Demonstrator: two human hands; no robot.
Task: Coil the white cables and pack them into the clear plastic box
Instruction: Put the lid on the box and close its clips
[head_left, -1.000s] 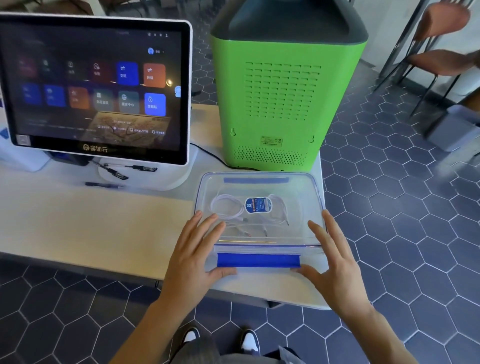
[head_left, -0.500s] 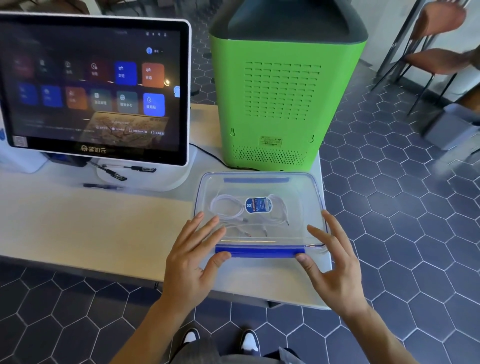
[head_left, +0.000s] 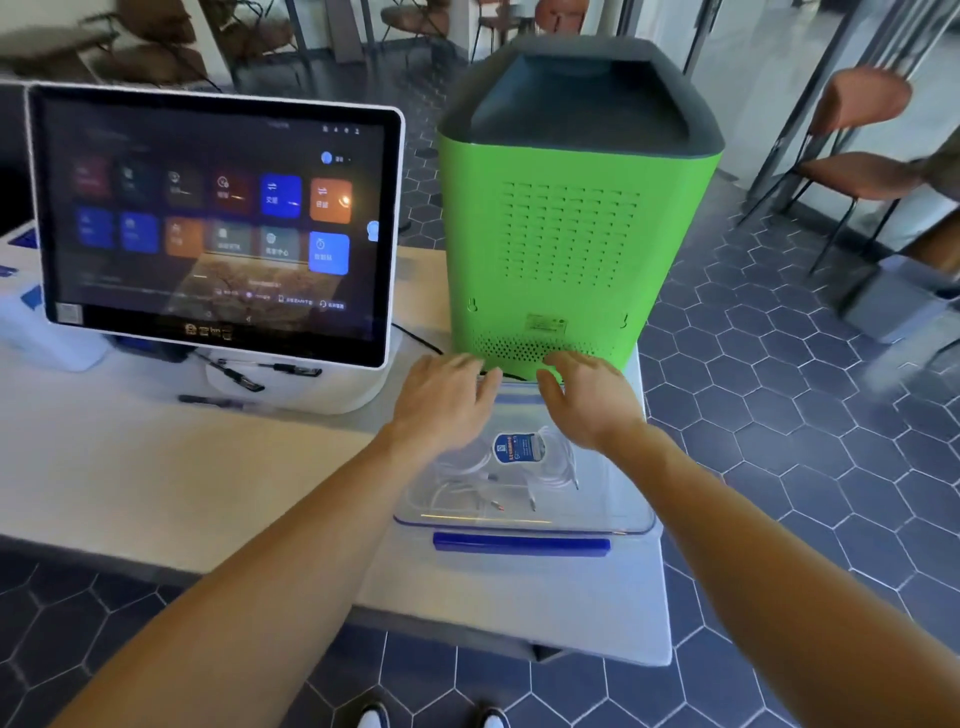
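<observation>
Your left hand (head_left: 447, 400) and right hand (head_left: 587, 400): both flat, fingers spread, holding nothing, resting on far edge of box (head_left: 524, 519) lid. Cables (head_left: 467, 467) coiled inside box, lid on. Box sits at table (head_left: 156, 478) corner, just before green machine (head_left: 566, 234), right of screen (head_left: 218, 223).

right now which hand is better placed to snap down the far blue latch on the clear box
Left hand: its fingertips lie closer to the far blue latch of the clear plastic box; the right hand rests just right of it.

Cables (head_left: 470, 467) in box (head_left: 613, 499) on table (head_left: 156, 483), machine (head_left: 566, 234) behind, monitor (head_left: 218, 223) left.
</observation>
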